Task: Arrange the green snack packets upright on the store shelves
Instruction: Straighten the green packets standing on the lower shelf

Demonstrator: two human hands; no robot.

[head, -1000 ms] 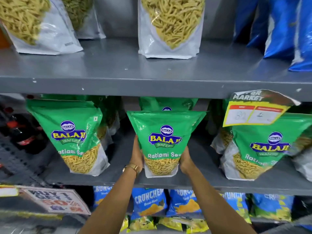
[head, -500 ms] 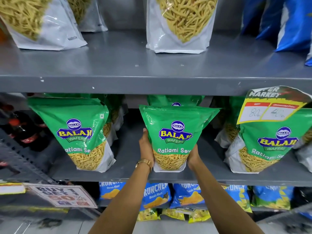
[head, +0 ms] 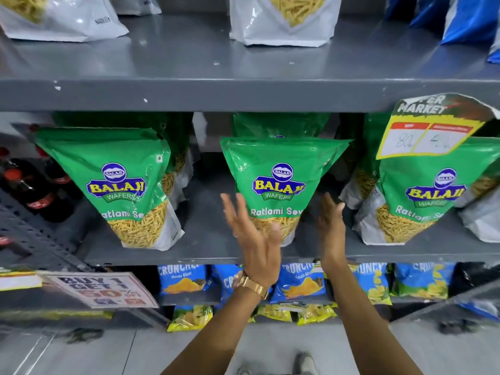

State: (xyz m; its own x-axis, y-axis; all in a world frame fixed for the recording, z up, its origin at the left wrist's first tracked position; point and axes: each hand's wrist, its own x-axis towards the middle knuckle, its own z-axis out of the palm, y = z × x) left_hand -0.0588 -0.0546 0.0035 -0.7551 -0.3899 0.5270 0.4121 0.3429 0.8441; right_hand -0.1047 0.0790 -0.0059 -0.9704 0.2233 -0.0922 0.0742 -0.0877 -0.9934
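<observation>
Head view: the middle green packet (head: 280, 185) stands upright on the grey middle shelf (head: 211, 250), near its front edge, with another green packet (head: 281, 124) right behind it. The left hand (head: 254, 239) is in front of the packet's lower left part, fingers spread wide, its grip open and holding nothing. The right hand (head: 331, 226) is just beside the packet's lower right edge, palm turned inward, fingers loosely extended, its grip also open and empty; whether it brushes the packet cannot be told. A gold watch (head: 251, 285) sits on the left wrist. To the left a second front packet (head: 113, 185) stands upright, leaning slightly; to the right a third (head: 430, 196) leans under a yellow price tag (head: 433, 128). Blue snack bags (head: 297, 282) fill the shelf below. White pouches (head: 284, 20) stand on the top shelf. Dark bottles (head: 29, 185) stand at far left.
</observation>
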